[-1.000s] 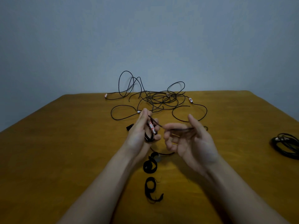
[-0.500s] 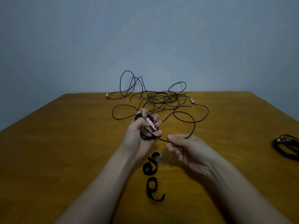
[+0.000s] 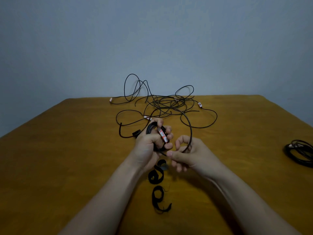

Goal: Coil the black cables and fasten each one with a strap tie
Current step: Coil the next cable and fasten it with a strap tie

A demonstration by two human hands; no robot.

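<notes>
My left hand (image 3: pixel 149 145) grips a small coil of black cable (image 3: pixel 151 128) together with its red-and-white plug (image 3: pixel 163 135), held above the table. My right hand (image 3: pixel 189 155) pinches the same cable just to the right, and a raised loop of it (image 3: pixel 189 124) arcs up and back toward the tangle. The tangled black cables (image 3: pixel 169 102) lie at the far middle of the wooden table (image 3: pixel 67 158). Two curled black strap ties (image 3: pixel 156 177) (image 3: pixel 159 199) lie below my hands. A third black strap tie (image 3: pixel 136 133) peeks out left of my left hand.
A coiled black cable (image 3: pixel 299 153) rests near the table's right edge. White-and-red plugs (image 3: pixel 200 104) (image 3: pixel 111 99) lie at the ends of the tangle. A grey-blue wall stands behind the table.
My left hand's coil has gained turns. My right hand slid along the cable and swung a wide loop up and over toward the coil.
</notes>
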